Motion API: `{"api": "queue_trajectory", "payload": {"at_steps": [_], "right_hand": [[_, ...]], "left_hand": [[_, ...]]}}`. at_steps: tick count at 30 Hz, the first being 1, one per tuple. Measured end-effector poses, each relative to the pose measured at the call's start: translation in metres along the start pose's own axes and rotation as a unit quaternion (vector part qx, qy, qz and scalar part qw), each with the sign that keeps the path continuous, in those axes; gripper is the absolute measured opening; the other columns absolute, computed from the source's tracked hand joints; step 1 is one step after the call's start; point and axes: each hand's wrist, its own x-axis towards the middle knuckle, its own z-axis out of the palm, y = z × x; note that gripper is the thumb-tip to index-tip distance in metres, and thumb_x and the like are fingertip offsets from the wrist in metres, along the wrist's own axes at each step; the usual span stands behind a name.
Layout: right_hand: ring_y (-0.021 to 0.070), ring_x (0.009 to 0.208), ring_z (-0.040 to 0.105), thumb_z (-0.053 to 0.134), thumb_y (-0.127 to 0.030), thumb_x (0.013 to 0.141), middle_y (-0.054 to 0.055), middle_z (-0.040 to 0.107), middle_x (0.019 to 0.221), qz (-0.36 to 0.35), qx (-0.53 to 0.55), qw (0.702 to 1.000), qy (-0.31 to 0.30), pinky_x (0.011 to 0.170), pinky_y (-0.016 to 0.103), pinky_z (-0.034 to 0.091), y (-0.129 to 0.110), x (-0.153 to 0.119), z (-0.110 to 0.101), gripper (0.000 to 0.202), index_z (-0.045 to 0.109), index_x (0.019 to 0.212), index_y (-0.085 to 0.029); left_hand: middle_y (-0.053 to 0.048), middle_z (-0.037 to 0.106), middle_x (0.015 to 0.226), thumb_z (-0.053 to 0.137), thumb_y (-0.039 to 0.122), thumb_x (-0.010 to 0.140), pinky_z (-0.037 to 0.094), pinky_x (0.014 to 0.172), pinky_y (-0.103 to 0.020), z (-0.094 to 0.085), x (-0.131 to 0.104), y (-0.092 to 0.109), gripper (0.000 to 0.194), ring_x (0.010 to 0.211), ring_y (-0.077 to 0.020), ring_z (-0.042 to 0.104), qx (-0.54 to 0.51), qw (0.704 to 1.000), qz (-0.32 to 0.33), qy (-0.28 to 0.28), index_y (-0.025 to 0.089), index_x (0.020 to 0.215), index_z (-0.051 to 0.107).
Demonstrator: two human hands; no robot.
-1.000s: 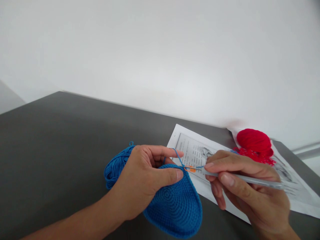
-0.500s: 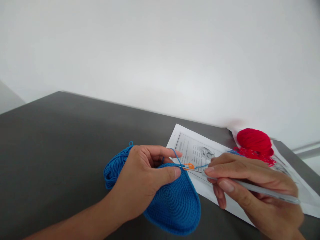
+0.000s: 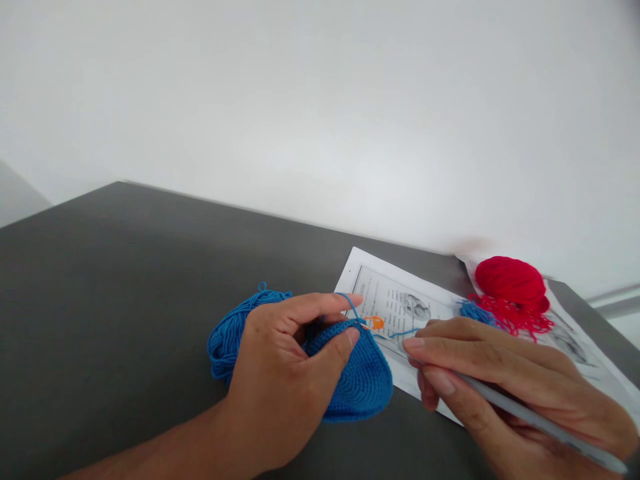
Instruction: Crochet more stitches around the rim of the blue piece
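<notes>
My left hand (image 3: 293, 373) pinches the top edge of a blue crocheted piece (image 3: 365, 380) between thumb and fingers, its index finger stretched out with blue yarn looped over it. My right hand (image 3: 495, 380) grips a crochet hook (image 3: 530, 417) by its grey handle, pen-like. The hook's thin metal shaft reaches the piece's upper edge beside my left thumb; its tip is too small to make out. An orange stitch marker (image 3: 374, 323) hangs at that edge. Behind my left hand lies a skein of blue yarn (image 3: 233, 337), partly covered by the hand.
A printed sheet (image 3: 385, 293) lies on the dark grey table (image 3: 150, 287) beneath the hook. Farther right, a red yarn ball (image 3: 513, 283), loose red strands (image 3: 520, 320) and a tuft of blue yarn (image 3: 477, 312) rest on papers. A white wall (image 3: 300, 120) stands behind the table.
My left hand has tilted the crocheted piece, so its lower edge sits higher and less of its face shows. My right hand has shifted slightly right and down with the hook.
</notes>
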Motion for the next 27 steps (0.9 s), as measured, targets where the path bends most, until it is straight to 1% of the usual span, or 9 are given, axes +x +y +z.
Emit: {"api": "queue_trajectory", "payload": {"at_steps": [7,10,12,15,17,20,23,25,27], "right_hand": [[0.0119,0.066,0.076,0.067,-0.006,0.09,0.001,0.08,0.082,-0.004,-0.058,0.998,-0.003,0.059,0.017,0.062,-0.006,-0.002,0.005,0.032,0.078,0.114,-0.025],[0.0103,0.065,0.074,0.064,-0.016,0.097,0.0,0.078,0.08,0.035,-0.096,0.994,0.042,0.061,0.018,0.061,-0.008,-0.01,0.016,0.023,0.077,0.113,-0.028],[0.0104,0.062,0.071,0.061,-0.024,0.101,0.0,0.076,0.077,0.055,-0.112,0.99,0.071,0.061,0.019,0.061,-0.01,-0.016,0.023,0.02,0.077,0.112,-0.029],[0.0126,0.063,0.071,0.061,-0.028,0.102,0.002,0.075,0.076,0.058,-0.129,0.986,0.084,0.064,0.023,0.063,-0.013,-0.021,0.032,0.02,0.079,0.112,-0.028],[0.0139,0.065,0.073,0.065,-0.023,0.099,0.003,0.075,0.077,0.059,-0.099,0.988,0.104,0.063,0.024,0.064,-0.012,-0.021,0.034,0.02,0.08,0.112,-0.027],[0.0131,0.054,0.071,0.067,-0.014,0.098,0.001,0.075,0.076,0.089,0.096,0.983,0.128,0.048,0.022,0.06,-0.005,-0.018,0.037,0.026,0.08,0.116,-0.028],[0.0118,0.042,0.066,0.067,-0.021,0.101,0.0,0.074,0.074,0.16,0.301,0.929,0.142,0.036,0.02,0.054,0.001,-0.014,0.041,0.02,0.082,0.111,-0.028],[0.0121,0.048,0.068,0.072,-0.026,0.098,0.001,0.075,0.074,0.182,0.321,0.915,0.165,0.042,0.019,0.057,0.003,-0.013,0.045,0.014,0.084,0.105,-0.028],[0.0133,0.058,0.071,0.077,-0.028,0.095,0.003,0.076,0.076,0.175,0.278,0.927,0.18,0.051,0.019,0.06,0.003,-0.011,0.049,0.011,0.086,0.102,-0.029]], "left_hand": [[0.0,0.088,0.093,0.076,0.006,0.078,0.062,0.079,-0.012,0.003,-0.002,-0.003,0.014,0.078,-0.0119,0.083,0.1,0.981,0.166,0.032,0.019,0.08,0.08],[0.0,0.088,0.095,0.076,0.006,0.079,0.061,0.08,-0.011,0.003,-0.002,-0.004,0.013,0.08,-0.0115,0.083,0.113,0.974,0.19,0.048,0.019,0.082,0.08],[0.0,0.088,0.095,0.076,0.007,0.079,0.061,0.081,-0.011,0.004,-0.002,-0.005,0.013,0.081,-0.012,0.083,0.115,0.974,0.186,0.055,0.019,0.082,0.08],[-0.001,0.088,0.096,0.076,0.007,0.078,0.062,0.081,-0.014,0.003,-0.002,-0.005,0.013,0.081,-0.0133,0.083,0.094,0.982,0.153,0.055,0.019,0.082,0.081],[0.0,0.088,0.095,0.077,0.009,0.077,0.063,0.078,-0.016,0.003,-0.001,-0.004,0.015,0.079,-0.0139,0.082,0.042,0.993,0.103,0.044,0.019,0.087,0.083],[-0.001,0.087,0.089,0.083,0.012,0.073,0.062,0.069,-0.018,0.001,0.002,-0.003,0.021,0.072,-0.014,0.078,-0.073,0.997,-0.007,0.019,0.02,0.093,0.086],[-0.001,0.085,0.081,0.09,0.017,0.07,0.059,0.064,-0.018,0.001,0.003,-0.002,0.025,0.069,-0.0134,0.075,-0.165,0.981,-0.1,-0.012,0.021,0.095,0.087],[-0.002,0.083,0.079,0.094,0.02,0.068,0.057,0.063,-0.019,0.0,0.002,-0.002,0.029,0.068,-0.0131,0.073,-0.202,0.969,-0.136,-0.038,0.021,0.096,0.088],[-0.002,0.083,0.079,0.095,0.019,0.067,0.056,0.062,-0.019,0.001,0.002,-0.001,0.03,0.068,-0.0128,0.072,-0.226,0.96,-0.156,-0.055,0.021,0.096,0.088]]}}
